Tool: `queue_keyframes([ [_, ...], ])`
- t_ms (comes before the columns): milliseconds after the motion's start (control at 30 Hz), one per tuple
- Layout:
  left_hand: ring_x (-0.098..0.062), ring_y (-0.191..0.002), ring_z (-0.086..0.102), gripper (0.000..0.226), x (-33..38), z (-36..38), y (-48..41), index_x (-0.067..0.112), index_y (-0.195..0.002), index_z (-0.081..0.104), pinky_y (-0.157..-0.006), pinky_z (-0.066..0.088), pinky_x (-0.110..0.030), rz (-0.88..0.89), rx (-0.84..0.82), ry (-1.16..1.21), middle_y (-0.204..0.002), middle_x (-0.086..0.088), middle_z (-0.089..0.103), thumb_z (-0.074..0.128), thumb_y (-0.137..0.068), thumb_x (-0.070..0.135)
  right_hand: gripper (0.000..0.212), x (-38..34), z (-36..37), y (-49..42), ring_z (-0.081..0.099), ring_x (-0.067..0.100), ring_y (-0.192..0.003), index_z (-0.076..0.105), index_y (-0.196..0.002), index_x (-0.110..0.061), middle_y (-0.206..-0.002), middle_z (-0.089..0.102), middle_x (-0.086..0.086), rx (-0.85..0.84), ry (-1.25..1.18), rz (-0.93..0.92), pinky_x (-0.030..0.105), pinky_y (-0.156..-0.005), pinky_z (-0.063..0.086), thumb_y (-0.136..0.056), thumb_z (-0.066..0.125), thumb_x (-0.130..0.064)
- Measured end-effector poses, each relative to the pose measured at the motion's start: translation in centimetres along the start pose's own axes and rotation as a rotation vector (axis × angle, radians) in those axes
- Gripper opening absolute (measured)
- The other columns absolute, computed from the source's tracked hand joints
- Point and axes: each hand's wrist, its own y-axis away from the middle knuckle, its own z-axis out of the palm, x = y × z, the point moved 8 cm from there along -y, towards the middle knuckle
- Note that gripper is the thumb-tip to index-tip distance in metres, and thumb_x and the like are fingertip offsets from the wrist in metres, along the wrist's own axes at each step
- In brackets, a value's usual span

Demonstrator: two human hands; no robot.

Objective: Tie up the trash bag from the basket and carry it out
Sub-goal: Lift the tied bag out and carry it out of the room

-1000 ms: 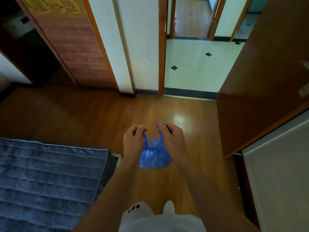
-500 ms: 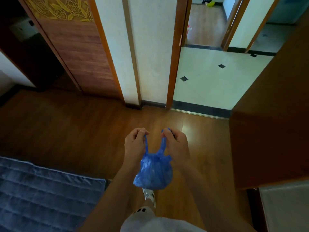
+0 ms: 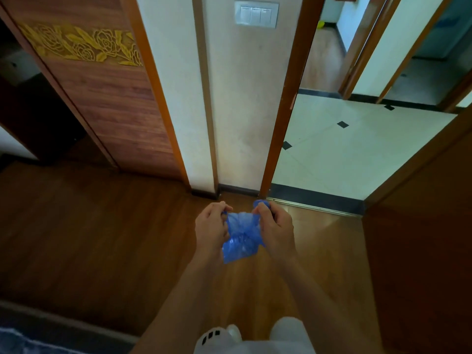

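Main risk: the thin plastic tears or a handle slips out while the knot gets cinched. Both hands are pulling the two ends of the blue trash bag (image 3: 241, 241) outward, and film this light stretches before it holds, so a hard tug could rip an ear off or leave a loose half-knot that opens on the walk out. Second risk: attention is on the knot with the doorway (image 3: 339, 154) just ahead to the right, so the door frame (image 3: 283, 108) or the dark threshold strip (image 3: 314, 199) could catch a foot or the bag (judgement only, nothing is snagged now).

Left hand (image 3: 212, 228) is closed around the left end of the bag's neck, fingers curled tight. Right hand (image 3: 274, 227) is closed on the right end, with a bit of blue loop poking out above the knuckles.

The bag hangs between the two hands, touching both, its gathered neck at knuckle level and its small bulge drooping just below and nearer the body. It is clear of the wooden floor (image 3: 107, 238), in mid-air. Can't tell if the knot is complete; the neck looks bunched.
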Motion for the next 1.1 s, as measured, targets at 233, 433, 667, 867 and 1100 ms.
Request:
queue_keyframes([
  [233, -0.007, -0.041, 0.036, 0.028, 3.4, 1.8, -9.2, 0.014, -0.075, 0.065, -0.042, 0.032, -0.023, 0.021, 0.008, -0.003, -0.049, 0.005, 0.045, 0.050, -0.099, 0.019, 0.024, 0.1, 3.2, -9.9, 0.060, 0.009, -0.069, 0.065, -0.081, -0.029, -0.071, 0.061, -0.009, 0.023, -0.038, -0.013, 0.028, -0.068, 0.052, -0.101, 0.052, -0.024],
  [433, -0.009, -0.037, 0.023, 0.023, 6.1, 4.8, -18.0, 0.009, -0.075, 0.060, -0.036, 0.020, -0.024, -0.052, 0.049, 0.228, -0.044, 0.005, 0.034, 0.052, -0.095, 0.016, 0.028, -1.5, 6.6, -20.2, 0.052, 0.009, -0.059, 0.063, -0.071, -0.024, -0.059, 0.056, -0.008, -0.083, -0.045, -0.066, 0.033, -0.058, 0.044, -0.098, 0.055, -0.018],
  [667, -0.009, -0.036, 0.026, 0.030, 11.7, 9.2, -27.4, 0.012, -0.067, 0.062, -0.038, 0.022, -0.023, -0.001, 0.157, 0.085, -0.043, 0.006, 0.034, 0.053, -0.095, 0.018, 0.027, -4.3, 10.2, -32.1, 0.054, 0.001, -0.059, 0.062, -0.075, -0.012, -0.060, 0.057, -0.012, -0.250, -0.018, -0.101, 0.014, -0.054, 0.042, -0.100, 0.051, -0.014],
  [867, -0.007, -0.038, 0.032, 0.032, 14.1, 10.8, -32.6, 0.010, -0.066, 0.066, -0.043, 0.029, -0.024, 0.059, 0.229, -0.040, -0.040, 0.009, 0.041, 0.054, -0.095, 0.015, 0.022, -3.3, 10.1, -38.0, 0.049, -0.001, -0.060, 0.059, -0.080, -0.021, -0.065, 0.054, -0.010, -0.017, -0.138, -0.036, 0.013, -0.059, 0.041, -0.101, 0.053, -0.016],
  [1100, -0.005, -0.045, 0.045, 0.022, 15.9, 11.8, -37.3, 0.005, -0.081, 0.069, -0.047, 0.042, -0.020, 0.180, 0.167, -0.202, -0.045, 0.010, 0.048, 0.055, -0.096, 0.014, 0.018, -2.6, 10.3, -43.1, 0.055, -0.001, -0.068, 0.054, -0.084, -0.028, -0.076, 0.057, -0.009, 0.174, -0.075, 0.023, 0.015, -0.062, 0.043, -0.102, 0.051, -0.026],
])
